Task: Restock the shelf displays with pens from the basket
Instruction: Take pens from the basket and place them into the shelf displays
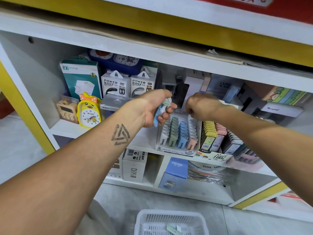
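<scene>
My left hand (153,107) grips a small bundle of pastel packs (160,110), blue, white and green, just above the left end of a clear display tray (177,133). That tray holds rows of white, green, blue and pink packs. My right hand (201,106) hovers over the tray's back right corner with its fingers curled downward; what they pinch is hidden. On the floor below stands a white plastic basket (171,221) with a couple of packs lying in it.
To the right of the tray stand more lead-refill displays (215,141). A duck-shaped clock (89,112) and power bank boxes (128,85) fill the shelf's left and back. Boxes (176,173) occupy the lower shelf. The upper shelf board (152,53) hangs just above my hands.
</scene>
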